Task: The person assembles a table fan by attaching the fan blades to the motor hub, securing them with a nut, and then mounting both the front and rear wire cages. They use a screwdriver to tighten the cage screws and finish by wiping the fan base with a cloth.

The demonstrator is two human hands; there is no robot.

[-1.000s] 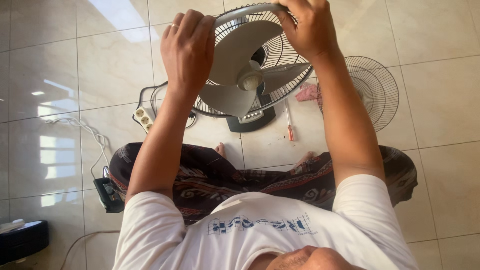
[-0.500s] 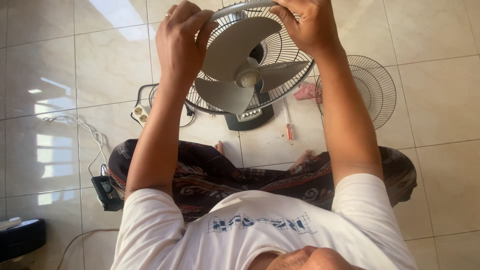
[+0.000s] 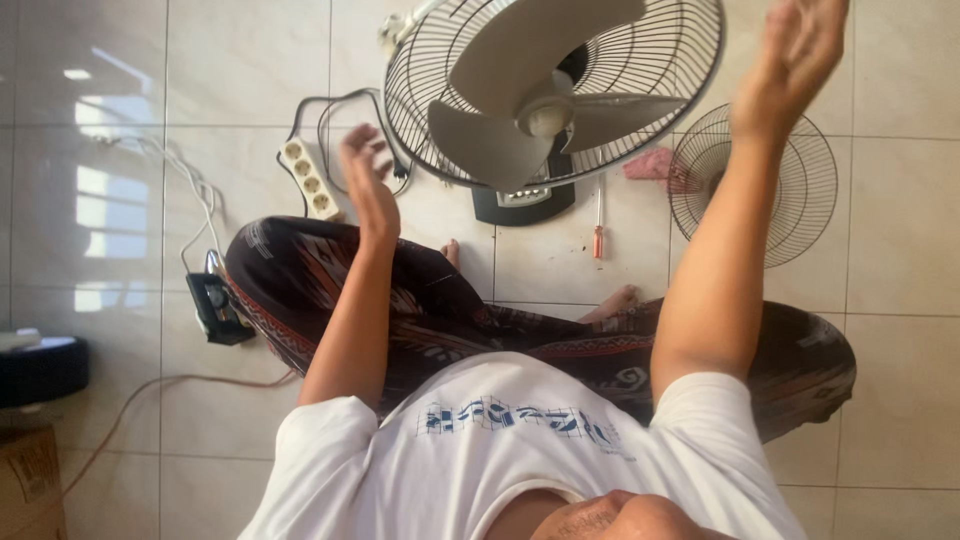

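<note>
fan point(image 3: 545, 100) between left hand point(image 3: 366, 180), right hand point(image 3: 790, 55)

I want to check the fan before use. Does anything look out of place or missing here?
Yes. The fan has only its rear guard, so the blades are exposed. The front guard lies apart on the floor tiles, beside a screwdriver. Both hands, left hand and right hand, are off the fan.

Both hands hung open in the air with bare space around them: the left hand point(image 3: 365, 185) just short of the fan guard point(image 3: 420, 130), the right hand point(image 3: 795, 50) clear of its right rim. The fan point(image 3: 545, 100) blocked the far middle. On the floor point(image 3: 120, 60), a power strip point(image 3: 308, 180) and its cables crowded the left, a screwdriver point(image 3: 598, 228) and a loose grille point(image 3: 790, 190) the right. Open tiles lay far left.
</note>
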